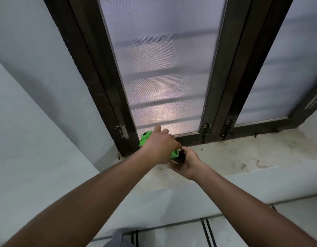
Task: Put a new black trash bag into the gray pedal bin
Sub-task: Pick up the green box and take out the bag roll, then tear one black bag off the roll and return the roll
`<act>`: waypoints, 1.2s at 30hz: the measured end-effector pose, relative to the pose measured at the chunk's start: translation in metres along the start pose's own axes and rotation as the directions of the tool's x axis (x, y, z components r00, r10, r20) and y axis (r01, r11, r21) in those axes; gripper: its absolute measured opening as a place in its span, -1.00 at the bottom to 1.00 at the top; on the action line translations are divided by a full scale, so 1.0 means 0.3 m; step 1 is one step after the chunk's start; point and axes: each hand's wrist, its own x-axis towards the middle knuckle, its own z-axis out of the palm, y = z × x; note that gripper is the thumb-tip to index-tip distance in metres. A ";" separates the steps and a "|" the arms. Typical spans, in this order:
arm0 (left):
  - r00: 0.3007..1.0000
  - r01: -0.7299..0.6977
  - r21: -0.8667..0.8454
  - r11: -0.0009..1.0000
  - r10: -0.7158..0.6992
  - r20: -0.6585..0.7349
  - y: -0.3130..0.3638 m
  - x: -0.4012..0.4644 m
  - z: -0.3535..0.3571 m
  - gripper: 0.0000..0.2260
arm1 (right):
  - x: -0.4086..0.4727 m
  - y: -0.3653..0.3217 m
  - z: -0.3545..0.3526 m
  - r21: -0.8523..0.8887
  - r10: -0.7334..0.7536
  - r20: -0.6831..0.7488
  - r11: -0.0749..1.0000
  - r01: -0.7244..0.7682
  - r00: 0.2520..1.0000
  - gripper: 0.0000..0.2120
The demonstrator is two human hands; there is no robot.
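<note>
Our left hand (158, 146) grips the top of a green box (145, 139) standing on the stained window sill (243, 154), just beside the dark window frame (104, 97). Our right hand (187, 162) pinches something black (181, 155) at the box's near end, probably the trash bag, though it is too small to tell.
</note>
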 end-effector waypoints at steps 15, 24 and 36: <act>0.875 0.479 -0.554 0.681 -0.418 0.243 -0.030 -0.180 0.445 -0.26 | -0.042 -0.024 -0.045 -0.347 -0.382 0.106 0.851 0.394 0.918 -0.62; 0.740 0.184 -0.962 -0.200 -0.616 0.269 0.012 -0.178 0.335 -0.82 | -0.067 -0.008 -0.021 -0.414 -0.341 0.257 0.807 0.422 0.904 -0.47; 0.806 0.281 -0.550 -0.786 -0.118 0.580 0.064 -0.179 0.290 -0.59 | -0.098 0.040 0.071 -0.618 -0.382 0.018 0.723 0.310 0.924 -0.72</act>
